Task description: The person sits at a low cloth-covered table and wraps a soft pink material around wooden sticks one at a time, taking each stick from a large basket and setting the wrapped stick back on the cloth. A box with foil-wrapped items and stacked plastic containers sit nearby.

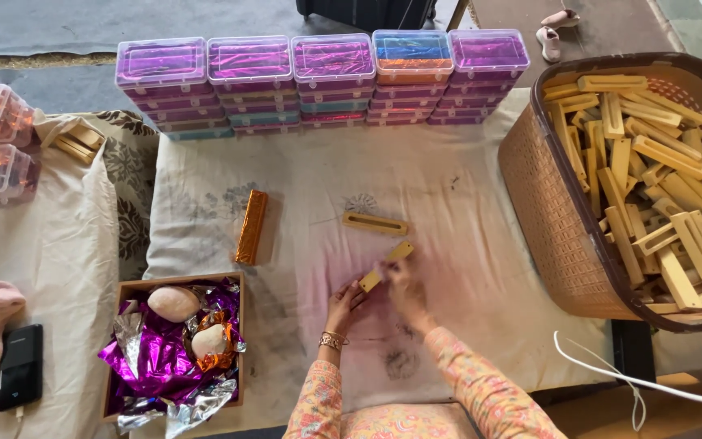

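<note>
Both hands met over the stained cloth (302,187), just nearer the person than a slotted wooden holder (374,223) lying flat. The left hand (344,305) and right hand (405,291) pinched a plain wooden piece (385,265) by its ends, fingers pressed together on it. Left of that holder lay one orange foil-wrapped bar (251,227), seemingly the only one finished. Right of it, the brown basket (546,211) held a large heap of bare wooden pieces (660,179), so most work remained.
</note>
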